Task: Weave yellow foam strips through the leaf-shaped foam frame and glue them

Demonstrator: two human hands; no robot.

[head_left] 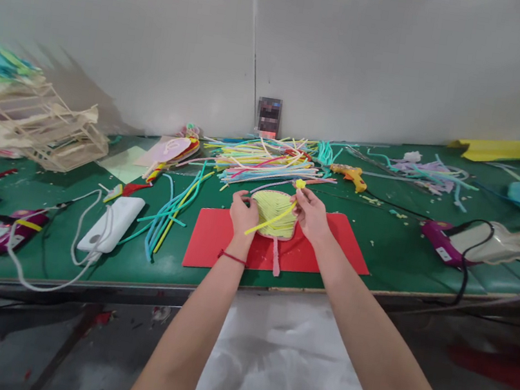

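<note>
A light yellow fan [273, 212] made of fuzzy pipe cleaners, with a pink handle [276, 257], lies over a red mat [214, 240]. My left hand [241, 213] grips the fan's left edge, fingers curled at its upper corner. Above the fan's right side, my right hand [310, 214] pinches a yellow pipe cleaner [268, 222] whose free end slants down to the left across the fan. A small yellow flower-like curl [299, 184] shows at those fingertips. Behind the fan, a pale purple pipe cleaner [266, 187] arcs between the hands.
Behind the mat lies a pile of coloured pipe cleaners [259, 165], with a yellow glue gun [350, 176] to its right. Blue and yellow pipe cleaners [169, 211], a white power bank [113, 225] and cables are leftward. A phone [268, 117] leans on the partition [162, 63].
</note>
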